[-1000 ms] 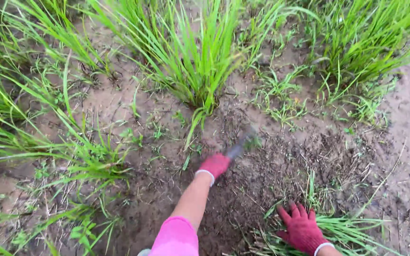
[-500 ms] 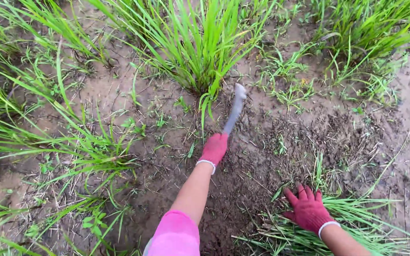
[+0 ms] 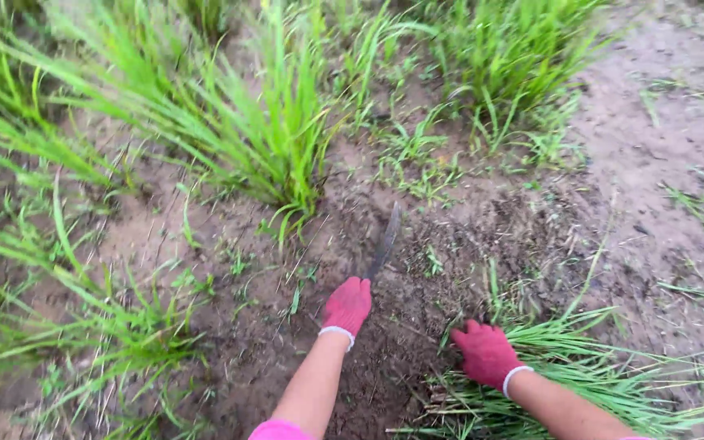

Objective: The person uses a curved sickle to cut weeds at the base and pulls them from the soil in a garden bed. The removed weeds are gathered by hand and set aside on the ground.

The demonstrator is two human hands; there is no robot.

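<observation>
Soil patch [image 3: 205,236] between grass clumps [image 3: 262,138], blade low at their base.
Left hand [image 3: 347,304] clamped on the blade's [image 3: 385,242] handle: keep strokes shallow. Right hand [image 3: 485,354], fingers curled, presses cut grass [image 3: 596,367].

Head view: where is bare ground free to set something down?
Bare soil lies far right of the grass clumps. Crowded: cut grass under the right hand; the left hand holds a blade.

Left hand [image 3: 348,305] on the blade [image 3: 385,241] before the grass clump [image 3: 275,143] — cut grass [image 3: 605,367] under the right hand [image 3: 486,354].
</observation>
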